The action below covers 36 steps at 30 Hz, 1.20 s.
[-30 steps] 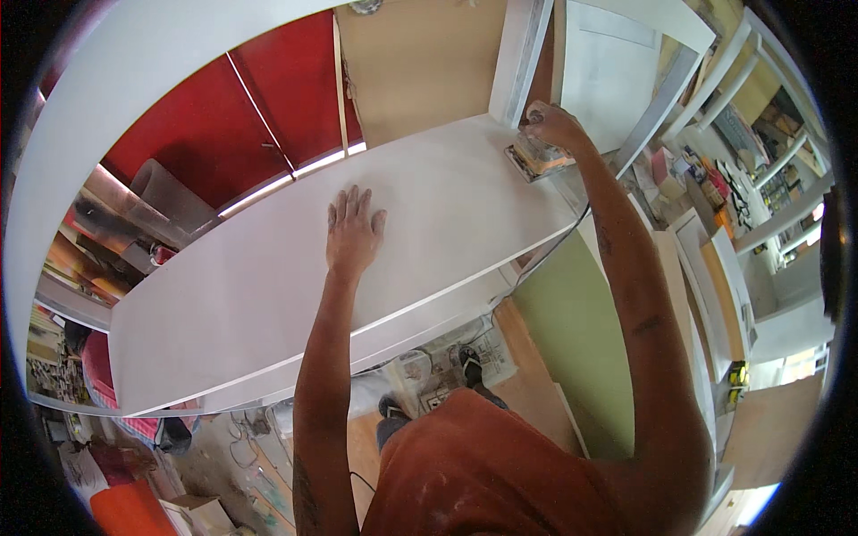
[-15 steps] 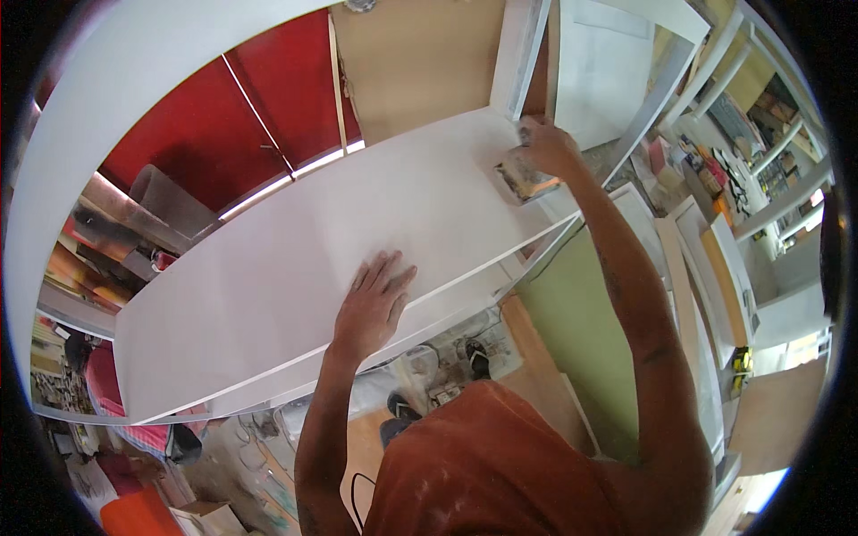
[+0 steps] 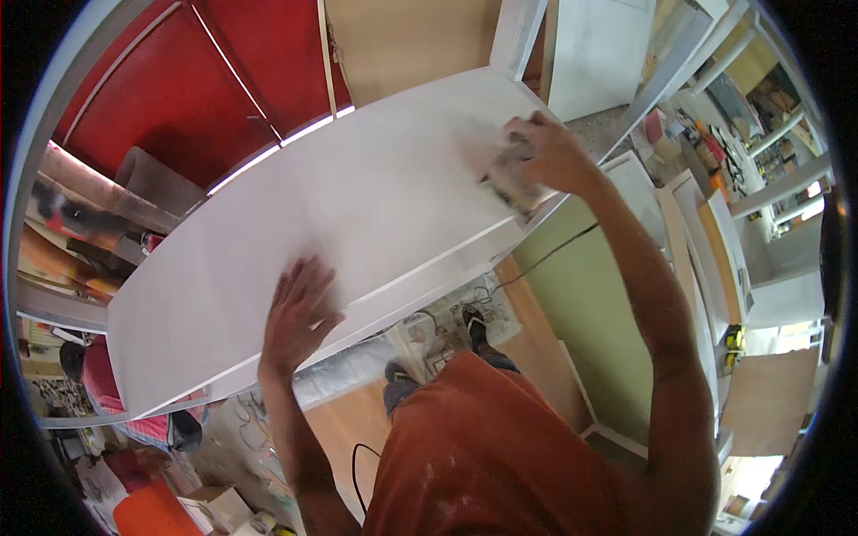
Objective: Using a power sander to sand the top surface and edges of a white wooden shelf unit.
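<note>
A long white panel, part of a large white frame or cabinet, spans the view in front of me. My right hand is closed over a sander near the panel's right end. Motion smears the tool, and its underside is hidden against the white surface. Farther left, my left hand lies flat near the panel's front edge, fingers stretched out and holding nothing. White dust coats its fingers.
A dark cord runs from near the panel down to the floor. Beside my right arm stands a green board. Red panels are behind the white one. A person in pink is at the far left.
My left hand has slid left along the panel. The sander, in my right hand, has shifted slightly left and nearer the front edge. The view has moved too.
</note>
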Each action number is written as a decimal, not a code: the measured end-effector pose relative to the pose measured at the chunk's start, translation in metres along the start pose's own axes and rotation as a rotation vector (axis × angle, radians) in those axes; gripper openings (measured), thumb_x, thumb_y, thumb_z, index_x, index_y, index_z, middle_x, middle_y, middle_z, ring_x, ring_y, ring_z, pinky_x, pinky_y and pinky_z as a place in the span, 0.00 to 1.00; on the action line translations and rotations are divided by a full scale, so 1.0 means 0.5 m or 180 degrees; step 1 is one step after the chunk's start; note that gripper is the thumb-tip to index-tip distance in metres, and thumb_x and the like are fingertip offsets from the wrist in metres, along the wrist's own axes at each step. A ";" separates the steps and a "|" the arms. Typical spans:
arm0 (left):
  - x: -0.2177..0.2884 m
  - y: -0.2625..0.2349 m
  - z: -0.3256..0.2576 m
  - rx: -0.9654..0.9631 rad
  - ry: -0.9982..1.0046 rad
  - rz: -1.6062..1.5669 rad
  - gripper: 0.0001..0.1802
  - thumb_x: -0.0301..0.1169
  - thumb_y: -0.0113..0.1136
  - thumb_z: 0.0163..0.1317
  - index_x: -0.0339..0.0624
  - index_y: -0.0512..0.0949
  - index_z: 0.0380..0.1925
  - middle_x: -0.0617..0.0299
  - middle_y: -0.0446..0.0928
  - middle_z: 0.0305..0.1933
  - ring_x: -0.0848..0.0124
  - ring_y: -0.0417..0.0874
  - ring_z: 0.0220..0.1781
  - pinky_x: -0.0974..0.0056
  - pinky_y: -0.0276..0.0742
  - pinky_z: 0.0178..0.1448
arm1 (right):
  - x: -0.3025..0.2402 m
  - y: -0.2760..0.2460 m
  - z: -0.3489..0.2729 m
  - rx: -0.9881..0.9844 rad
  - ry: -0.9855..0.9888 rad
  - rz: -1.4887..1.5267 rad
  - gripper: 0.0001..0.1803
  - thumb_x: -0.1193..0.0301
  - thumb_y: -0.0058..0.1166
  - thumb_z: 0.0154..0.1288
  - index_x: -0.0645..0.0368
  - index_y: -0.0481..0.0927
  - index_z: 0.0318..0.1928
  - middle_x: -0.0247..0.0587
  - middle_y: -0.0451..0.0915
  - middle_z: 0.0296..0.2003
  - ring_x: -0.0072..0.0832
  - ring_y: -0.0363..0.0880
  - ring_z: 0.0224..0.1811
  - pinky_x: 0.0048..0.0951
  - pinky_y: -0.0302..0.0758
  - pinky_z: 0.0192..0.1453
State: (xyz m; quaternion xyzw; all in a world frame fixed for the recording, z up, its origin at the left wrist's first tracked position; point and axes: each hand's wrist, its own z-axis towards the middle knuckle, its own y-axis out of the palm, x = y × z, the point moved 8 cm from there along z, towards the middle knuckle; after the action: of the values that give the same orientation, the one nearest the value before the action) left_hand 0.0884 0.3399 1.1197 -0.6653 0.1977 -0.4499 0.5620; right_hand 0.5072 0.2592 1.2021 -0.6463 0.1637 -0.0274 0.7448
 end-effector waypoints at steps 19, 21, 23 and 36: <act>-0.123 -0.026 -0.171 0.1702 -0.0308 -0.0106 0.23 0.36 0.81 0.47 0.45 0.88 0.45 0.61 0.85 0.57 0.55 0.82 0.67 0.43 0.74 0.73 | -0.491 0.114 0.017 -0.0005 -0.0610 0.0189 0.24 0.54 0.62 0.62 0.47 0.78 0.56 0.52 0.76 0.50 0.53 0.81 0.51 0.51 0.81 0.56; -0.123 -0.027 -0.181 0.1809 -0.0225 -0.0055 0.20 0.33 0.80 0.50 0.42 0.86 0.43 0.60 0.86 0.54 0.55 0.83 0.64 0.44 0.76 0.71 | -0.577 0.129 0.003 -0.0207 -0.0934 0.0289 0.22 0.57 0.63 0.61 0.46 0.79 0.55 0.51 0.76 0.50 0.52 0.81 0.51 0.51 0.82 0.54; -0.129 -0.033 -0.188 0.1934 -0.0066 -0.0573 0.15 0.27 0.76 0.54 0.40 0.82 0.41 0.59 0.86 0.52 0.55 0.84 0.63 0.47 0.79 0.69 | -0.628 0.126 -0.015 -0.0254 -0.1169 0.0393 0.22 0.57 0.64 0.61 0.46 0.79 0.55 0.50 0.77 0.50 0.52 0.81 0.51 0.51 0.82 0.54; -0.123 -0.041 -0.163 0.1329 -0.0673 -0.0012 0.19 0.29 0.64 0.66 0.47 0.82 0.57 0.55 0.76 0.69 0.51 0.71 0.76 0.45 0.66 0.78 | -0.245 0.058 0.022 -0.0064 -0.0504 0.0034 0.29 0.49 0.64 0.60 0.48 0.79 0.57 0.51 0.78 0.52 0.53 0.80 0.56 0.50 0.77 0.61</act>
State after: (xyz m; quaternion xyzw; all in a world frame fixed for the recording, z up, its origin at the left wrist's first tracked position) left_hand -0.0153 0.3467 1.1125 -0.5784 0.0391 -0.4099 0.7042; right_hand 0.3897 0.3053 1.2004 -0.6531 0.1080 0.0295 0.7490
